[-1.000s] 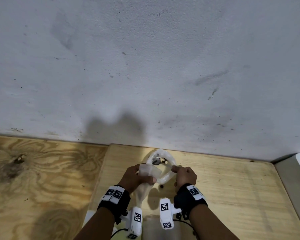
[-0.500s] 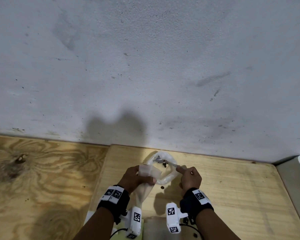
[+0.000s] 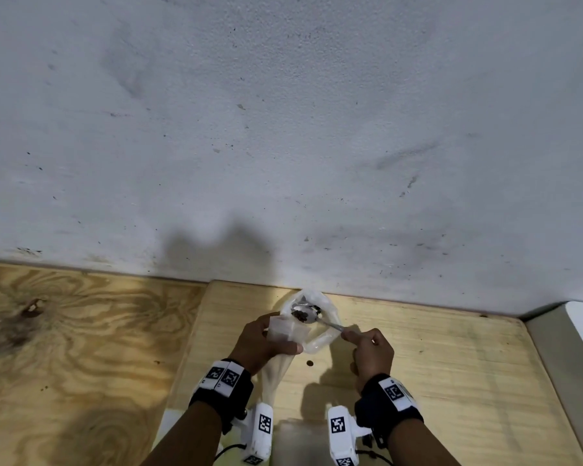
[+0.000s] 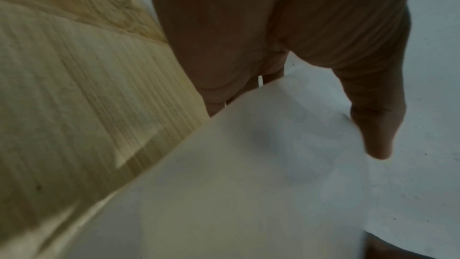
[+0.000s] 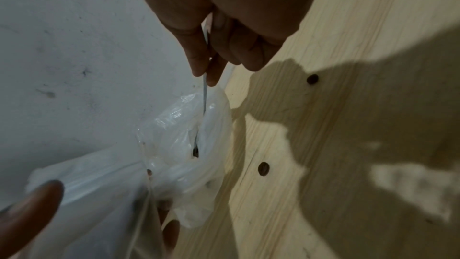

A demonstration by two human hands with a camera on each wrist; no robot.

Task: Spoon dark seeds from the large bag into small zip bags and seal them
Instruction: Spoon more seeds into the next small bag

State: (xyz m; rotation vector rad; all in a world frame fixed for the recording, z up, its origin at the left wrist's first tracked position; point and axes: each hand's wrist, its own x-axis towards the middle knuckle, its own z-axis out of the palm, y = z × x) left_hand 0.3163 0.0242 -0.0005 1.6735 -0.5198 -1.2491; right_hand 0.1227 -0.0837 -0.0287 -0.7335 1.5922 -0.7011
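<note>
Metal spoon (image 3: 306, 313) pinched in my right hand (image 3: 372, 353) — dark seeds (image 3: 300, 317) on it, over the large bag (image 3: 320, 338) — my left hand (image 3: 261, 344) grips a small zip bag (image 3: 281, 331) at its mouth.

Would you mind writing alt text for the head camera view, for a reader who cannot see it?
A right hand holds a spoon loaded with dark seeds over the open large bag, while the left hand holds a small bag beside the opening. Both work over a wooden table against a white wall; one seed lies loose.
</note>
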